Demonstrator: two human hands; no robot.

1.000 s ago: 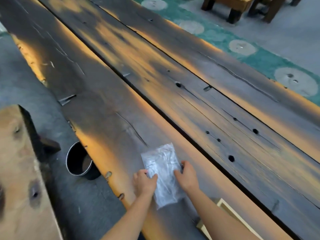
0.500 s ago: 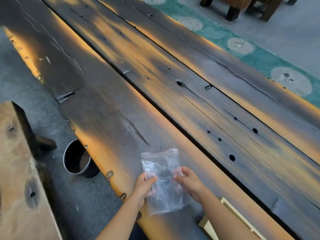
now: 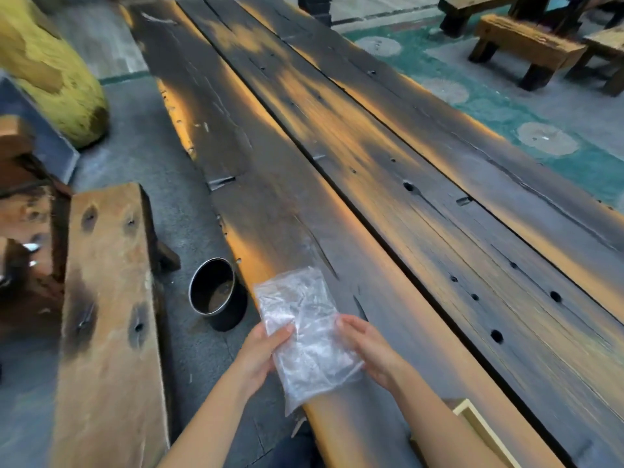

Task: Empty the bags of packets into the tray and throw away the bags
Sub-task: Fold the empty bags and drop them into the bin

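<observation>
I hold a clear, crinkled plastic bag point(image 3: 304, 332) just above the near edge of the long dark wooden table point(image 3: 388, 214). My left hand point(image 3: 261, 352) pinches its left side and my right hand point(image 3: 368, 346) grips its right side. I cannot tell whether anything is inside the bag. A corner of the pale wooden tray point(image 3: 479, 430) shows at the lower right, partly hidden behind my right forearm. A round black metal bin point(image 3: 216, 295) stands on the floor to the left of the bag, beside the table edge.
A wooden bench point(image 3: 108, 315) runs along the left, close to the bin. A yellow rounded object point(image 3: 50, 69) sits at the upper left. More wooden benches point(image 3: 526, 45) stand beyond the table at the upper right, on a green patterned floor.
The bag has been lifted off the table and carried left, toward the table edge and the bin. The view has tilted up and to the left, showing the bench and the yellow object.
</observation>
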